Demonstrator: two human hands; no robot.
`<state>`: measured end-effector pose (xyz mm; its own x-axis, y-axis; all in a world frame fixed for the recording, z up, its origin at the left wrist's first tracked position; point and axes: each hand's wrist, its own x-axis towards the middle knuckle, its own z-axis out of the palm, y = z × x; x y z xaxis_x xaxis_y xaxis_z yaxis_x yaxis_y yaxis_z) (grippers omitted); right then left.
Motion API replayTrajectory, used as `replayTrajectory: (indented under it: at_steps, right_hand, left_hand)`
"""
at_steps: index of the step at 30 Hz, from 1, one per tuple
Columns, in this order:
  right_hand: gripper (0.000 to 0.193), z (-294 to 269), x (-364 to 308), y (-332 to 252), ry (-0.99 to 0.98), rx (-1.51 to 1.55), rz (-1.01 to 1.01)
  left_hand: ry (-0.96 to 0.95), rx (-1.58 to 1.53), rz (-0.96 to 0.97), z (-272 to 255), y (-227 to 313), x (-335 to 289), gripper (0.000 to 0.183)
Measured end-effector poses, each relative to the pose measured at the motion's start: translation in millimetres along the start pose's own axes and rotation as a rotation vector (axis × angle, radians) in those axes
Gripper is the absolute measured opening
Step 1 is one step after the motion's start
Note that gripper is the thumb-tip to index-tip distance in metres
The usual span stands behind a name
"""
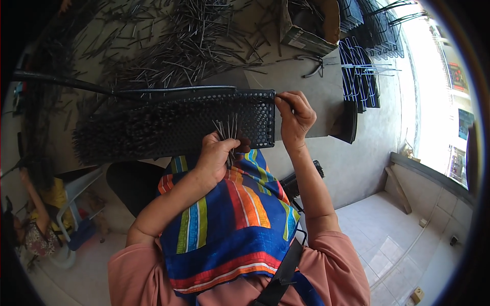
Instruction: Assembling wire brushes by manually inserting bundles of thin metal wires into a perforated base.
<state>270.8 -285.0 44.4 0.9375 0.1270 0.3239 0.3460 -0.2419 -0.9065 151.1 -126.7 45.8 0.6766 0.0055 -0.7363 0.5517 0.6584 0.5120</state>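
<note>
A black perforated panel lies across my lap and the near edge of the work surface. Dark tufts of thin strips stand thickly over its left part, while rows of bare holes show toward the right. My left hand is closed round a small bunch of thin grey strips, held over the panel's near edge. At the panel's far right corner, my right hand is pinched against the rim. Whatever lies between its fingertips is too small to make out. Along the far side runs a long metal rod.
Beyond the panel, a large heap of loose dark strips spreads over the surface. An open cardboard box stands at the far right, near stacked wire-handled panels. Another person sits at the left, near a pale-framed chair.
</note>
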Motion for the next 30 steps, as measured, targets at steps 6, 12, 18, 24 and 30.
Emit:
replayTrajectory:
  at_steps: [6,12,18,24,30]
  right_hand:
    - [0.010,1.5,-5.2,1.6,0.045,0.043,0.038]
    - [0.009,4.4,-12.9,2.7,0.112,0.063,0.035]
    - [0.012,7.4,-17.3,-2.0,0.069,-0.066,-0.096]
    - [0.012,9.2,-20.4,5.4,0.061,0.001,-0.071]
    - [0.010,9.3,-20.0,11.5,0.079,0.132,0.031]
  left_hand:
    - [-0.008,-0.064,-0.005,0.1,-2.3,1.6,0.016]
    - [-0.001,-0.064,0.000,0.4,-1.4,0.4,0.015]
    - [-0.004,-0.104,-0.015,-1.1,-4.7,2.6,0.014]
    - [0.026,-0.115,-0.044,0.6,-5.1,1.4,0.014]
    - [0.013,-0.156,-0.018,0.0,-4.2,0.6,0.010]
